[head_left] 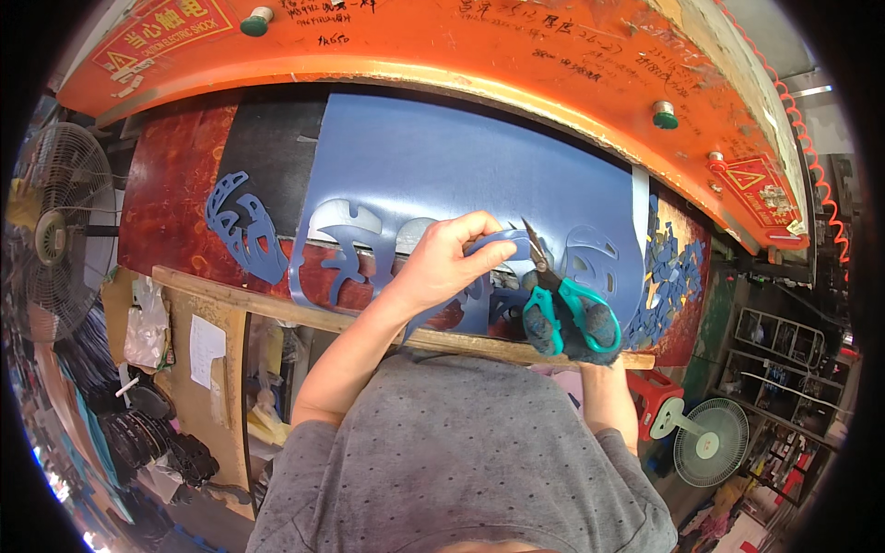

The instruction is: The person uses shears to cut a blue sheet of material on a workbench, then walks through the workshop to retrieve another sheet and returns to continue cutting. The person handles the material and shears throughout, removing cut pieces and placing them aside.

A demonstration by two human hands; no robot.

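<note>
My left hand is closed in a pinch on a curved blue strip at the near edge of a large blue sheet. My right hand, in a dark glove, grips a pair of scissors with teal handles. Their blades are spread and point away from me, right beside the pinched strip. Curved shapes have been cut out of the sheet's near side, leaving gaps and thin bands of material. Whether the blades touch the strip I cannot tell.
An orange machine beam spans the far side. Blue openwork pieces lie left of the sheet, and small blue scraps are heaped at its right. A wooden rail edges the table. Fans stand left and right.
</note>
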